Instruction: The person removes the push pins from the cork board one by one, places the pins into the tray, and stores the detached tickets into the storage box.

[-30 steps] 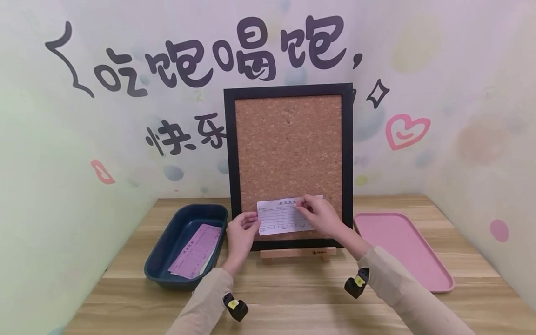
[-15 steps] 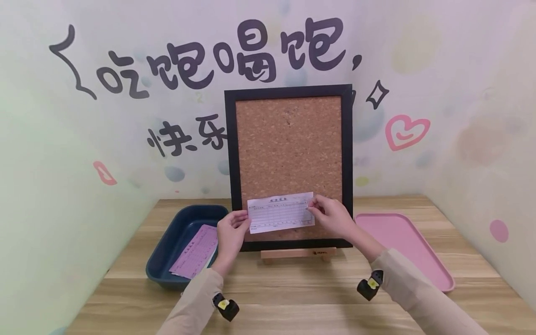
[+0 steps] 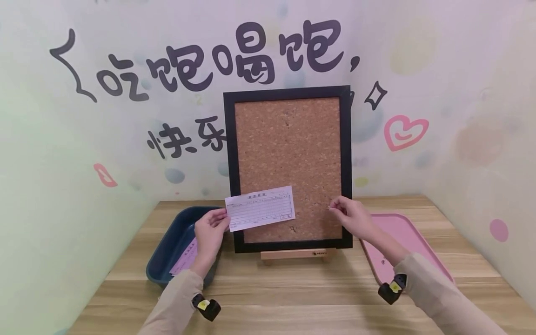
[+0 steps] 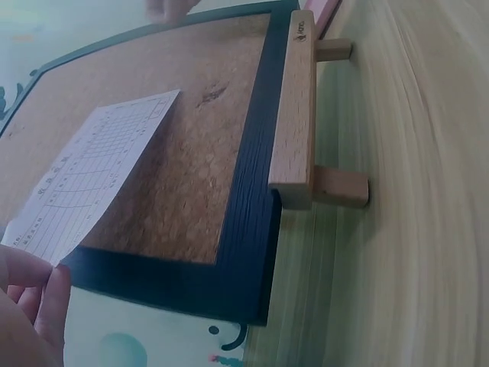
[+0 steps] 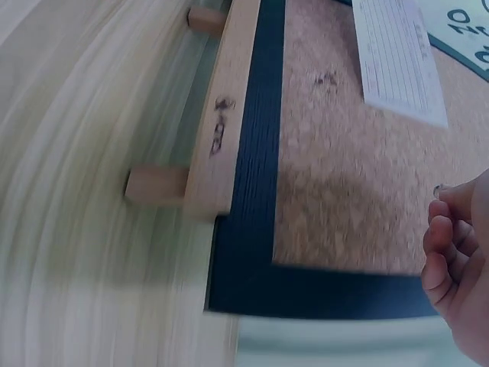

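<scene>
My left hand (image 3: 211, 236) pinches the left edge of a white printed receipt slip (image 3: 261, 208) between thumb and fingers. The slip stands tilted in front of the lower left of the corkboard (image 3: 289, 149), its right end raised. In the left wrist view its far end appears lifted from the cork. My right hand (image 3: 355, 218) is in front of the board's lower right edge. Between its thumb and forefinger is a tiny shiny thing, apparently a thumbtack (image 5: 438, 189), mostly hidden by the fingers. The other right fingers are curled.
The corkboard leans on a wooden easel (image 3: 298, 253). A dark blue bin (image 3: 157, 260) with purple slips (image 3: 184, 260) stands at left, partly behind my left hand. At right lies a pink tray (image 3: 408, 232) with tiny dark specks on it, partly covered by my right arm.
My left hand has carried the slip leftward. The right hand has moved right, off the slip, with the tiny thumbtack-like thing between its fingers. The cork behind the slip's former place is uncovered.
</scene>
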A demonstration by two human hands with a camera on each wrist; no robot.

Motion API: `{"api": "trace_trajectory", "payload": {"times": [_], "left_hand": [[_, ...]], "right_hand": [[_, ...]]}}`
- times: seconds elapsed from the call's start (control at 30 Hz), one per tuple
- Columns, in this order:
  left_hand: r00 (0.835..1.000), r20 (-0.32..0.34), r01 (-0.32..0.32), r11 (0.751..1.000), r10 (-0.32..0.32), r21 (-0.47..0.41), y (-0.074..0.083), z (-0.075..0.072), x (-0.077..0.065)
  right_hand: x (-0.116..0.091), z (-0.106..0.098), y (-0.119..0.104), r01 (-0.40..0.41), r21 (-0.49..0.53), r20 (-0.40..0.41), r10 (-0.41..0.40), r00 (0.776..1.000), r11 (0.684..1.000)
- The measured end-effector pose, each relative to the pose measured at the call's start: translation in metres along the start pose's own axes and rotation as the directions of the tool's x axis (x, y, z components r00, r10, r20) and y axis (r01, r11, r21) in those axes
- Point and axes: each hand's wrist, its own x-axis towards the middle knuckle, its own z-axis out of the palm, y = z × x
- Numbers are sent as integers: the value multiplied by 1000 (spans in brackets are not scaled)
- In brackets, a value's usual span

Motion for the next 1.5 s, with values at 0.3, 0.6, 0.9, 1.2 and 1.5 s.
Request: {"api": "trace_trajectory", "payload": {"times": [0.3, 0.6, 0.9, 1.2, 1.5], "left_hand": [[995, -41, 98, 990, -95, 103, 27, -22, -5], [995, -46, 100, 974, -93, 203, 23, -53, -5], [983, -107, 166, 967, -148, 193, 26, -80, -7], [973, -198, 115, 993, -115, -12, 15, -110, -4], [968, -214, 115, 989, -133, -96, -45, -144, 8]], "right_hand": [[-17, -17, 16, -72, -37, 15, 72, 997, 997], [-28, -27, 29, -48, -78, -25, 46, 999, 996], [-39, -35, 41, -119, -60, 0, 119, 993, 991], [-48, -41, 49, -148, -83, 18, 150, 988, 985], [-61, -52, 64, -169, -108, 10, 171, 985, 980]]}}
